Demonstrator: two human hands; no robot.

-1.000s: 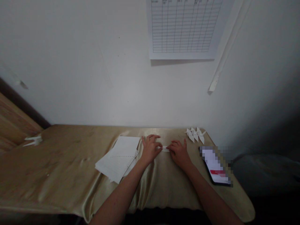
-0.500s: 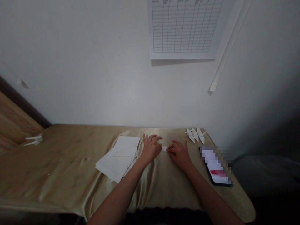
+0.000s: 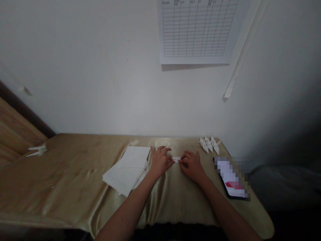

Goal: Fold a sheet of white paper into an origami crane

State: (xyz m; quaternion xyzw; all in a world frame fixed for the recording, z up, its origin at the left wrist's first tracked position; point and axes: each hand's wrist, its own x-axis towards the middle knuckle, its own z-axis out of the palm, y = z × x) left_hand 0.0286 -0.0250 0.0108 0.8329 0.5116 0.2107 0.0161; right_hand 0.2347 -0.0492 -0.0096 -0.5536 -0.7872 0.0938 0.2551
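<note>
A small white folded paper (image 3: 176, 159) lies on the gold satin cloth (image 3: 75, 180) that covers the table. My left hand (image 3: 160, 160) rests on its left end and my right hand (image 3: 192, 164) on its right end, both with fingers curled and pressing down on it. Most of the paper is hidden under the fingers. A stack of white sheets (image 3: 127, 169) lies just left of my left hand.
Three folded white paper cranes (image 3: 209, 144) sit at the table's back right corner. A phone (image 3: 232, 179) with a lit screen lies to the right of my right hand. Another paper figure (image 3: 37, 150) lies at the far left. A ruled chart (image 3: 198, 30) hangs on the wall.
Both hands stay on the small paper; the fingers have shifted slightly while pressing it. Nothing else has moved.
</note>
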